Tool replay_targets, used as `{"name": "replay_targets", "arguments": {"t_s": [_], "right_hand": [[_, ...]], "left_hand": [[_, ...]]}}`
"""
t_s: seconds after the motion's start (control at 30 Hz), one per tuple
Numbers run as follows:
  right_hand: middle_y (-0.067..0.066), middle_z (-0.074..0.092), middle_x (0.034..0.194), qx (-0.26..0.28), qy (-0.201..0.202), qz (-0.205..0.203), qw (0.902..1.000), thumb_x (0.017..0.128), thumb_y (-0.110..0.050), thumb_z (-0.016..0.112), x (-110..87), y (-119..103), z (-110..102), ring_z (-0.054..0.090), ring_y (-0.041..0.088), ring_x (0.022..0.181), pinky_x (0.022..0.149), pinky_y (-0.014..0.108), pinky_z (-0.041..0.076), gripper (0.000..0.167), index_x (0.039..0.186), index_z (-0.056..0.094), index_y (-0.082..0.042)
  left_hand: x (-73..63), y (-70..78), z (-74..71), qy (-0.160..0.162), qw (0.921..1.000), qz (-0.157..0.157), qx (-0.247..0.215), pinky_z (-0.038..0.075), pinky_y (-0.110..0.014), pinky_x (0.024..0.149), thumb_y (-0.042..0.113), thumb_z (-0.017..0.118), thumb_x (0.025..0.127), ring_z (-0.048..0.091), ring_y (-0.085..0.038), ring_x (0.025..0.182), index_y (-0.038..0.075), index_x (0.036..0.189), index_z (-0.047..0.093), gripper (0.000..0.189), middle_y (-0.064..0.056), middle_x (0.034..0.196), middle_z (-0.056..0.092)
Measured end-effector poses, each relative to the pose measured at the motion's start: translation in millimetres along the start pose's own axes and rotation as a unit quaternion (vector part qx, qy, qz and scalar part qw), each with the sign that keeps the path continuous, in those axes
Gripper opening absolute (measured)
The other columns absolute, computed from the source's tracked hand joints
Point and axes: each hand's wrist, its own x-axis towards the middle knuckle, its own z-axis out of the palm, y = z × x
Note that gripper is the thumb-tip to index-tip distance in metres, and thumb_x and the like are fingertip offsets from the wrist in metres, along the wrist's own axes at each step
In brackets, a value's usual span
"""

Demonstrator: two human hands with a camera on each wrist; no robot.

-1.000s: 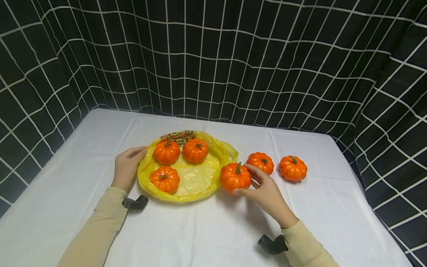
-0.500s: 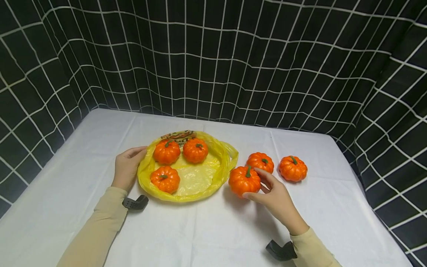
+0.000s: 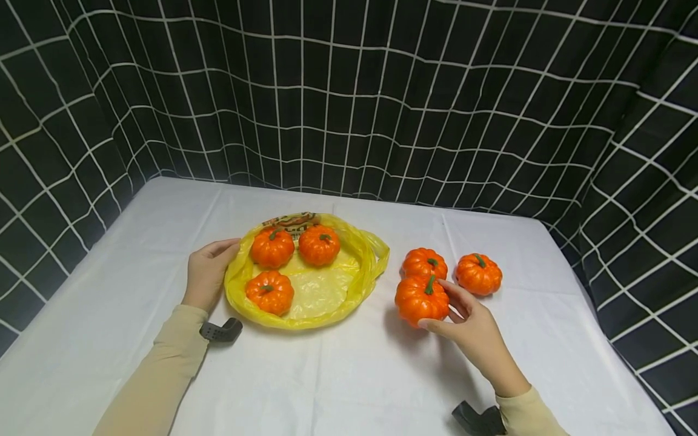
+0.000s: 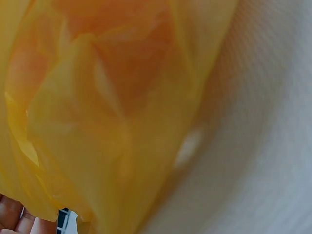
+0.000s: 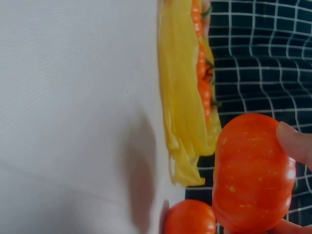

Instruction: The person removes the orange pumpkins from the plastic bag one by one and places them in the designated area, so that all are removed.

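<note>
My right hand [image 3: 477,333] grips a small orange pumpkin [image 3: 418,301] by its right side, thumb in front. The right wrist view has this pumpkin [image 5: 251,170] up off the cloth, its shadow apart from it. On the left, my left hand [image 3: 209,272] holds the rim of a yellow plastic bag [image 3: 311,322], its fingertips partly hidden. The bag's mouth is spread wide, with three pumpkins inside: back left [image 3: 272,249], back middle [image 3: 319,246] and front left [image 3: 269,293]. In the left wrist view the bag [image 4: 112,146] covers most of the picture.
Two more pumpkins sit on the white-covered table [image 3: 305,387], one just behind the held pumpkin [image 3: 422,263] and one farther right [image 3: 478,274]. A black curtain with white grid lines [image 3: 349,103] hangs around the back and sides.
My right hand has carried the pumpkin rightward and slightly nearer, away from the bag's right rim to in front of a loose pumpkin. My left hand and the bag have stayed put.
</note>
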Motion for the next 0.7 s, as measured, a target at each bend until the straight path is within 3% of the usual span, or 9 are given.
{"name": "replay_targets", "arguments": {"t_s": [0.27, 0.7], "right_hand": [[0.016, 0.034, 0.160, -0.003, 0.011, 0.013, 0.9999, 0.083, -0.023, 0.082, -4.1, 7, -12, 0.038, 0.028, 0.145, 0.105, 0.012, 0.041, 0.089, 0.154, 0.032, -0.005], [0.017, 0.030, 0.161, -0.026, 0.033, 0.046, 0.9981, 0.086, -0.026, 0.079, -10.5, 17, -35, 0.033, 0.030, 0.147, 0.109, 0.017, 0.041, 0.090, 0.156, 0.027, -0.006]], "left_hand": [[-1.7, 1.2, 0.2, -0.002, 1.0000, -0.001, 0.009, 0.053, -0.009, 0.090, 0.032, 0.064, 0.098, 0.060, -0.001, 0.109, 0.004, 0.128, 0.065, 0.041, -0.013, 0.135, 0.063], [-0.9, 0.2, 0.3, 0.000, 1.0000, 0.002, 0.005, 0.053, -0.009, 0.090, 0.032, 0.064, 0.097, 0.060, -0.001, 0.109, 0.004, 0.127, 0.065, 0.041, -0.012, 0.133, 0.064]]}}
